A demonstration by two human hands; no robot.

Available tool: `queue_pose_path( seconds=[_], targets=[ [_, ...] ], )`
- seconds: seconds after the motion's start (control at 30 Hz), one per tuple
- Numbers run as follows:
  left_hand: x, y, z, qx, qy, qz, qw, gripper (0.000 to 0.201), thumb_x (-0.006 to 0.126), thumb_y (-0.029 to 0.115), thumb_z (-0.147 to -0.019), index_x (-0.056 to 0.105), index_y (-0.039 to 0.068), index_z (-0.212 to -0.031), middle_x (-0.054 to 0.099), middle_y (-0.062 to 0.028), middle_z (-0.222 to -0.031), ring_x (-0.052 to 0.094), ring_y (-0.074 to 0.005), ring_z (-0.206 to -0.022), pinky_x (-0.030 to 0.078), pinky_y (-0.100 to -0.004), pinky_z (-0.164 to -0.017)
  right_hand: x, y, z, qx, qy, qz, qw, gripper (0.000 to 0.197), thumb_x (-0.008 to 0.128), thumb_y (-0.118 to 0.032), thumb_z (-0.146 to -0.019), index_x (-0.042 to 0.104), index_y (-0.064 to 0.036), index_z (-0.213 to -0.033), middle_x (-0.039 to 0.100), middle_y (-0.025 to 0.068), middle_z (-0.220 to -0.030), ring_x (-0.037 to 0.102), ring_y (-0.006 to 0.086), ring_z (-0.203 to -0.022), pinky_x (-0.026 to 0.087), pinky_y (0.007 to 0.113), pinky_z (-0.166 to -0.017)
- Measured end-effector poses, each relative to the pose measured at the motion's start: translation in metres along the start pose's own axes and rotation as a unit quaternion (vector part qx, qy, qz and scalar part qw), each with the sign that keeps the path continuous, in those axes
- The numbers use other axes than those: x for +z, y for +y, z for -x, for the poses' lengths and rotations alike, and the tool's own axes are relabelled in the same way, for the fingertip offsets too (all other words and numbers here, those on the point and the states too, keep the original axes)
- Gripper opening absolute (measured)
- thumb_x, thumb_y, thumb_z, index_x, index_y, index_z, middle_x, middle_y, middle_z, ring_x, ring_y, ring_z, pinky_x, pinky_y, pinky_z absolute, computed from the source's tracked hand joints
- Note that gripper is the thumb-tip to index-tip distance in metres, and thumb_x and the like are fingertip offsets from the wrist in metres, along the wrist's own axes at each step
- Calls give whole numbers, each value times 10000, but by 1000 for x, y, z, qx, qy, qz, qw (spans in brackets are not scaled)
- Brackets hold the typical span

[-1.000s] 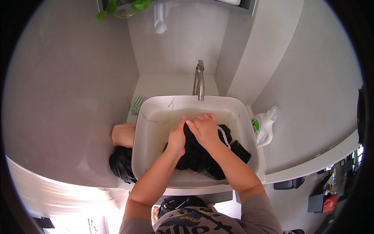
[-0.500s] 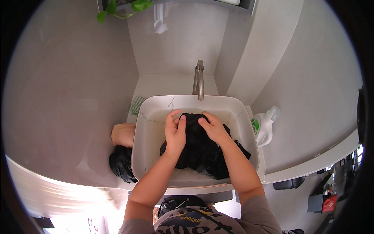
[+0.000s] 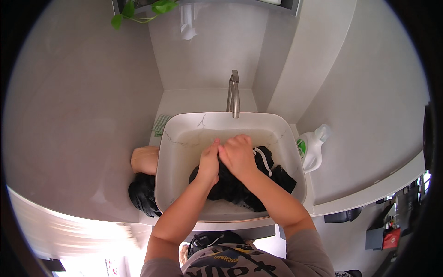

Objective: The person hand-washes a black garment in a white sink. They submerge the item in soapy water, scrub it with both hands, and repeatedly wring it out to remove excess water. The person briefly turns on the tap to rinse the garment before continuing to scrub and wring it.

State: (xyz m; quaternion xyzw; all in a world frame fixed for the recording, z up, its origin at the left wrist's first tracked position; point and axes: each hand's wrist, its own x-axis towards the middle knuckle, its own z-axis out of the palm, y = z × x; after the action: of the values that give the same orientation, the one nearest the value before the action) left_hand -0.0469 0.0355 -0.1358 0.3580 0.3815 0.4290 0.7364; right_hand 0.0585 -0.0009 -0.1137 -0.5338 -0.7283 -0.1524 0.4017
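Observation:
A black garment (image 3: 230, 188) with a white strip (image 3: 264, 162) on its right part lies bunched in the white washbasin (image 3: 184, 121), in shallow cloudy water. My left hand (image 3: 210, 161) is closed on the garment, thumb pointing up. Pressed against it, my right hand (image 3: 239, 157) has its fingers curled over a gathered part of the same garment. The cloth between my palms is mostly hidden by the hands. Both hands are over the middle of the basin.
Behind the basin stands a metal faucet (image 3: 234, 94). A white bottle (image 3: 314, 150) with a clear cap is at the right. Along the left lie a green-and-white cloth (image 3: 161, 125), a beige item (image 3: 145, 160) and a black bundle (image 3: 143, 194). Leaves (image 3: 164, 6) hang from a shelf above.
My hands were apart, holding the garment's upper edge stretched between them. Now they are together, the cloth is bunched between them, and the white strip shows.

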Motion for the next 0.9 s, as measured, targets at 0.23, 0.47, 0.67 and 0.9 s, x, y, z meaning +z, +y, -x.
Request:
queue_pose_path(
  seconds=[0.23, 0.47, 0.67, 0.9],
  targets=[
    [7, 7, 4, 12, 11, -2, 1000, 517, 437, 461, -954, 552, 14, -1188, 600, -90, -1074, 507, -176, -1003, 429, -302, -828, 10, 32, -2, 47, 9, 22, 999, 277, 566, -223, -842, 556, -52, -624, 539, 84, -659, 529, 282, -718, 384, 410, -768],
    [-14, 6, -2, 221, -170, -538, 796, 546, 559, 458, -885, 546, 7, -1193, 612, -212, -1102, 585, -342, -1037, 447, -404, -883, -63, 97, 2, 290, 207, -116, 927, 333, 470, -205, -938, 486, 38, -711, 464, 195, -639, 456, 337, -615, 373, 419, -604],
    [-54, 11, -27, 89, -69, -714, 691, 342, 637, 291, -818, 657, 39, -1048, 656, -200, -995, 613, -376, -945, 470, -427, -826, -70, 116, 4, 263, 254, 3, 931, 344, 509, -210, -911, 505, 51, -687, 520, 199, -655, 477, 369, -607, 386, 440, -594],
    [-68, 63, -32, 156, -20, -472, 868, 238, 537, 117, -801, 654, -16, -960, 659, -180, -847, 619, -298, -748, 467, -383, -699, -47, 144, 28, 332, 128, 137, 925, 373, 563, -313, -861, 623, 11, -686, 596, 230, -716, 589, 423, -691, 459, 478, -634]
  ],
)
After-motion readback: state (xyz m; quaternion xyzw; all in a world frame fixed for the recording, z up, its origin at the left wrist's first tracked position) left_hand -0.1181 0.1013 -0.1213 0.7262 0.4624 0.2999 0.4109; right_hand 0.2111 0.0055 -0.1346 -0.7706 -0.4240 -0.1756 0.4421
